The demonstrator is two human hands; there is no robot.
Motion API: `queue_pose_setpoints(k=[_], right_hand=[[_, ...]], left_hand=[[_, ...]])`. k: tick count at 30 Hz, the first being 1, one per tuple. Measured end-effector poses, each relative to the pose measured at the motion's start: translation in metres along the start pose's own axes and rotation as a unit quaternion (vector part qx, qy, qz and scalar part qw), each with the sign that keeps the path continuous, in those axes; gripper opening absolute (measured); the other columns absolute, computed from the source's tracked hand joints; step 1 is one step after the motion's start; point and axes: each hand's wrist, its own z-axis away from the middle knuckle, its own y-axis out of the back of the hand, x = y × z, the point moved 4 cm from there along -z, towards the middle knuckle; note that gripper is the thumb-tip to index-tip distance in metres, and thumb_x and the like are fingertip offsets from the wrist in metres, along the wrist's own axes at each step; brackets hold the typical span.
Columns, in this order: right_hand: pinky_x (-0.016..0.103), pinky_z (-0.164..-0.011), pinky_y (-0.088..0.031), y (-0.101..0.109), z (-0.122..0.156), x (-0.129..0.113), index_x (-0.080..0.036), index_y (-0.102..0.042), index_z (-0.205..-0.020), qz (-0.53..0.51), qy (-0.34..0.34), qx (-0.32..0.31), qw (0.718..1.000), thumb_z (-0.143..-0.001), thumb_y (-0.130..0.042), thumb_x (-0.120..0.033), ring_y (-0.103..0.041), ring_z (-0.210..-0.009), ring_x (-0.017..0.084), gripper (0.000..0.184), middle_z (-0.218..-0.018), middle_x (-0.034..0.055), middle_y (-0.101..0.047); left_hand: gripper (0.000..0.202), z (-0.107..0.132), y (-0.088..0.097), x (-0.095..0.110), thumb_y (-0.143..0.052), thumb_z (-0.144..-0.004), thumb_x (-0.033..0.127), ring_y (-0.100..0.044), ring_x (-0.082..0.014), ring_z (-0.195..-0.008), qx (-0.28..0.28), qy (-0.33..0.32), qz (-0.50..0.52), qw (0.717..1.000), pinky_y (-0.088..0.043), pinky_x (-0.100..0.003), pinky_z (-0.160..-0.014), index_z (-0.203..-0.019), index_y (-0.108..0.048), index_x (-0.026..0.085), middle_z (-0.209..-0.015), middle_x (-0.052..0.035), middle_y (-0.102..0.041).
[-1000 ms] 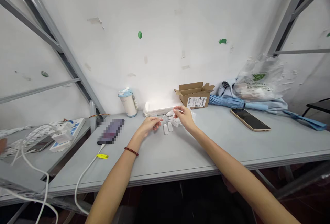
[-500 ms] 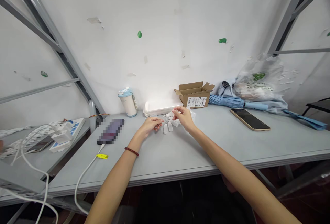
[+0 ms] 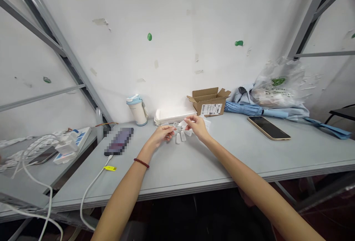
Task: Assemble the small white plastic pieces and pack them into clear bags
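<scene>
Several small white rounded tags (image 3: 183, 136) lie fanned out on the grey table, with thin pale strands or loops gathered at their centre. My left hand (image 3: 163, 135) is at their left edge, thumb and fingertips pinched together. A red bead bracelet circles that wrist. From the right, my right hand (image 3: 197, 125) hovers over the bunch, its thumb and forefinger also pinched. Whatever either pinch holds is too small to make out. Behind the hands is a stack of flat white sheets or packets (image 3: 174, 116).
An open cardboard box (image 3: 208, 102) and a blue-lidded cup (image 3: 137, 110) stand by the wall. A phone on a cable (image 3: 119, 141) lies left, another phone (image 3: 269, 128) right. Farther right are a folded blue umbrella (image 3: 249, 108) and a plastic bag (image 3: 279, 85).
Both hands stay almost in place over the white tags. My right hand has shifted very slightly left, and the tags beneath it have moved a little.
</scene>
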Motion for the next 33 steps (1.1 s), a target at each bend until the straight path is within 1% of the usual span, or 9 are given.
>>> queue_pose_setpoints(k=[8, 21, 28, 33], right_hand=[[0.027, -0.051, -0.048, 0.0003, -0.0002, 0.0010, -0.017, -0.057, -0.075, 0.001, -0.003, 0.000, 1.000, -0.066, -0.067, -0.043, -0.057, -0.045, 0.013, 0.030, -0.055, -0.0041, -0.055], [0.027, -0.050, -0.049, 0.0007, -0.0004, 0.0014, -0.017, -0.057, -0.074, 0.003, -0.006, 0.003, 1.000, -0.065, -0.068, -0.045, -0.058, -0.045, 0.012, 0.032, -0.059, -0.0036, -0.056], [0.027, -0.051, -0.050, 0.0015, -0.0011, 0.0035, -0.016, -0.059, -0.074, 0.032, -0.008, -0.004, 0.999, -0.069, -0.065, -0.042, -0.060, -0.047, 0.015, 0.027, -0.049, -0.0027, -0.057], [0.025, -0.047, -0.047, 0.0001, 0.0030, -0.0010, -0.017, -0.059, -0.076, 0.074, 0.006, 0.000, 0.997, -0.071, -0.064, -0.040, -0.061, -0.046, 0.016, 0.024, -0.044, -0.0031, -0.056]], left_hand=[[0.030, -0.0001, -0.0007, 0.0003, -0.070, -0.070, 0.039, -0.045, -0.0056, -0.051, -0.009, -0.005, 0.004, 1.000, -0.034, -0.021, -0.050, -0.085, -0.068, 0.013, -0.068, -0.0008, -0.056], [0.030, 0.0031, -0.0031, 0.0032, -0.071, -0.067, 0.038, -0.045, -0.0061, -0.051, -0.009, -0.005, 0.008, 1.000, -0.034, -0.021, -0.049, -0.082, -0.068, 0.013, -0.066, -0.0013, -0.057], [0.029, 0.0032, -0.0038, 0.0031, -0.072, -0.067, 0.038, -0.046, -0.0060, -0.050, -0.011, -0.005, 0.012, 1.000, -0.034, -0.021, -0.050, -0.081, -0.068, 0.013, -0.065, -0.0011, -0.057], [0.028, 0.0011, -0.0029, 0.0003, -0.072, -0.066, 0.037, -0.046, -0.0063, -0.051, -0.011, -0.009, 0.005, 1.000, -0.033, -0.021, -0.050, -0.079, -0.068, 0.013, -0.067, -0.0014, -0.057]])
